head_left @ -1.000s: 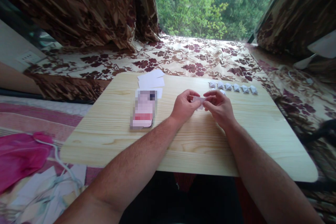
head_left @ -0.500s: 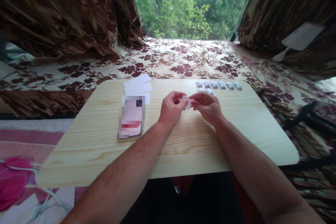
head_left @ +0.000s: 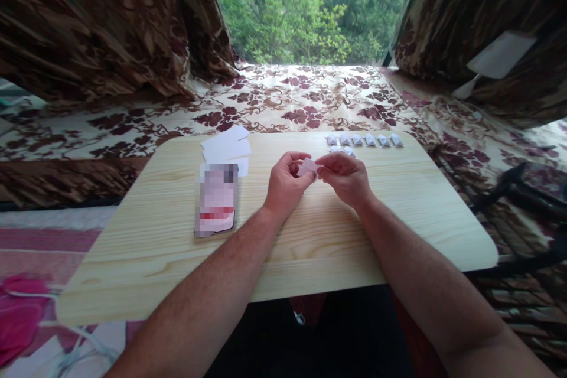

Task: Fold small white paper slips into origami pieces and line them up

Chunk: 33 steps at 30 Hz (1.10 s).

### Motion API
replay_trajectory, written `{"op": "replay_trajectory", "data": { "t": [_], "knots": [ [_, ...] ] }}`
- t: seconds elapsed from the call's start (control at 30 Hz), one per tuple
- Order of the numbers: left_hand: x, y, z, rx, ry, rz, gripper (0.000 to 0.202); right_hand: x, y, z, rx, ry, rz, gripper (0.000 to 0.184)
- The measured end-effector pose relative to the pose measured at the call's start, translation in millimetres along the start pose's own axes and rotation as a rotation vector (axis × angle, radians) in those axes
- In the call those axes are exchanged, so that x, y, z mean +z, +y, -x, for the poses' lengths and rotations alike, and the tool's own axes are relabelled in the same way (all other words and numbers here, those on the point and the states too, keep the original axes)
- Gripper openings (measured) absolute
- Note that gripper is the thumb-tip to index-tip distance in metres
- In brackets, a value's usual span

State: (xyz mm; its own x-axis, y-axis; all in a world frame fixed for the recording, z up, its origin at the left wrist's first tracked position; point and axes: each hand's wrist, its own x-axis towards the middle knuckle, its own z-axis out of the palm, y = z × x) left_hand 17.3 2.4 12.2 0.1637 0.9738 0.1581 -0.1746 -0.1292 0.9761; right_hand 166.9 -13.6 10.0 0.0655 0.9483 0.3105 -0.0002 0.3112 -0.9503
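Note:
A small folded piece of white paper (head_left: 307, 166) is pinched between my two hands above the middle of the table. My left hand (head_left: 286, 180) grips its left side, thumb toward me. On its right side, the fingertips of my right hand (head_left: 345, 176) close on the edge and partly cover it. Just beyond my right hand, several small folded paper shapes (head_left: 371, 140) stand in a row, with a couple more in front, partly hidden by that hand. Loose white paper sheets (head_left: 227, 146) lie overlapping at the back left.
A phone (head_left: 217, 198), blurred by pixels, lies left of my left hand on the wooden table (head_left: 155, 260). A white lamp (head_left: 500, 56) stands at the far right. Floral cloth (head_left: 305, 94) covers the ledge behind. More papers and a white cable (head_left: 66, 336) are at the lower left.
The folded paper has turned a little between my fingers, and my left thumb has shifted toward its lower right edge. The whole view has moved slightly.

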Motion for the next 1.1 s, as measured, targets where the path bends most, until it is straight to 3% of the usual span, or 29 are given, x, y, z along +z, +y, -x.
{"op": "replay_trajectory", "data": {
  "t": [0.23, 0.57, 1.1],
  "knots": [
    [-2.6, -2.0, -2.9, -0.003, 0.053, 0.030, 0.038, -0.4, 0.6, 1.1, -0.004, -0.038, -0.017, 0.027],
    [-2.3, -3.3, -3.1, 0.005, 0.029, -0.052, 0.028, -5.0, 4.7, -0.4, -0.097, -0.055, 0.030, 0.012],
    [-2.2, -2.3, -2.0, -0.006, 0.041, -0.044, 0.026, -3.4, 5.0, -1.4, -0.015, -0.021, -0.052, 0.009]
  ]
}}
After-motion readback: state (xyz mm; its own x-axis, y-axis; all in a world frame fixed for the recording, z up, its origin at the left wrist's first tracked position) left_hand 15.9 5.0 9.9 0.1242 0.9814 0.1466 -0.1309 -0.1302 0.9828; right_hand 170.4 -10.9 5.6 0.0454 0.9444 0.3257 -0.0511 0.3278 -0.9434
